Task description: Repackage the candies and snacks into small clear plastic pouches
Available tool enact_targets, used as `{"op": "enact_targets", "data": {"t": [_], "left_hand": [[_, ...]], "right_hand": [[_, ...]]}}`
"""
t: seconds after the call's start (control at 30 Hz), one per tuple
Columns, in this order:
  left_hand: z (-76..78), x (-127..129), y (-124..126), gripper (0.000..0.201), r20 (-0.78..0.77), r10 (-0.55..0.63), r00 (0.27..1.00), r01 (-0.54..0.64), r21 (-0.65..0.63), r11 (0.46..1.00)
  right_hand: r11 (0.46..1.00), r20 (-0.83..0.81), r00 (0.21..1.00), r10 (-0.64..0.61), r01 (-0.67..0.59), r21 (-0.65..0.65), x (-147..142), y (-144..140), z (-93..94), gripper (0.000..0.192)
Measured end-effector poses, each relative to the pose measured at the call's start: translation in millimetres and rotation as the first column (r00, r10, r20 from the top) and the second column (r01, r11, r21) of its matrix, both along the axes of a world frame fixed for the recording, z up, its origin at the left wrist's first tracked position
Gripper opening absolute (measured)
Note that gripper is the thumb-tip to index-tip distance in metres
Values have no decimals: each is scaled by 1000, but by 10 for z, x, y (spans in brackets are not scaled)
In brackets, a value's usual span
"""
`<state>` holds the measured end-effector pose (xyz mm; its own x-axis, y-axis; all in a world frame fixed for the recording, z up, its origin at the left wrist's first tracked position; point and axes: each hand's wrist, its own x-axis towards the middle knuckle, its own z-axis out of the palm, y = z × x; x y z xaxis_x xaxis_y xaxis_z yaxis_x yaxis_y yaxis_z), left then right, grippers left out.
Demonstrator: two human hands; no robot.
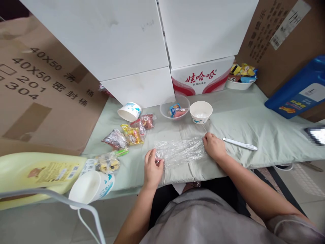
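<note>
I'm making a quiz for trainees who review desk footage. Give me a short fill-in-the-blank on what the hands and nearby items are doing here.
1. Both hands, the left hand and the right hand, rest on the ends of a clear plastic ____.
2. The white pen lies to the ____ of the right hand.
3. The clear bowl holds snack packets; the paper bowl beside it is coloured ____.

Missing words: bag; right; white

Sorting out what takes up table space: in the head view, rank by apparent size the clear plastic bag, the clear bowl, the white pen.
1. clear plastic bag
2. clear bowl
3. white pen
The bag is nearer the camera, but clearly largest.
</note>
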<state>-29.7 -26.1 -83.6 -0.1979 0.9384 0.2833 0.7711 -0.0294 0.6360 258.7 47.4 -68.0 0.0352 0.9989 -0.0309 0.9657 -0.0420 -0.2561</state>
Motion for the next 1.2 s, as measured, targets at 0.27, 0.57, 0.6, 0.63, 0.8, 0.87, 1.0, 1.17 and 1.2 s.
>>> {"op": "enact_targets", "data": {"t": [0.27,0.57,0.6,0.63,0.8,0.87,1.0,1.17,1.2], "left_hand": [[417,245,153,19,-307,-166,937,216,137,967],[78,680,273,72,-400,-629,666,527,-344,777],[61,674,264,73,-404,-627,666,525,-343,779],[52,666,257,73,-407,-622,669,524,-336,783],[47,641,244,72,-407,-614,677,522,-323,790],[32,626,237,76,-414,-593,691,504,-313,805],[-2,590,226,85,-434,-555,710,476,-285,832],[32,596,203,85,-436,-541,719,489,-236,840],[45,585,182,84,-431,-547,718,507,-215,835]], "right_hand": [[1000,46,999,17,-18,6,-43,-12,-15,22],[990,56,998,-8,0,144,307,21,187,23],[979,46,999,16,-25,201,302,0,229,23],[966,27,997,72,-76,248,261,-33,260,24],[761,-3,782,623,-605,235,-189,-366,131,45],[706,30,721,692,-685,180,-232,-520,-17,65],[753,85,770,632,-637,166,76,-778,-223,79],[788,108,814,571,-580,208,488,-1005,-249,74],[792,103,818,565,-573,210,530,-1034,-243,72]]}}
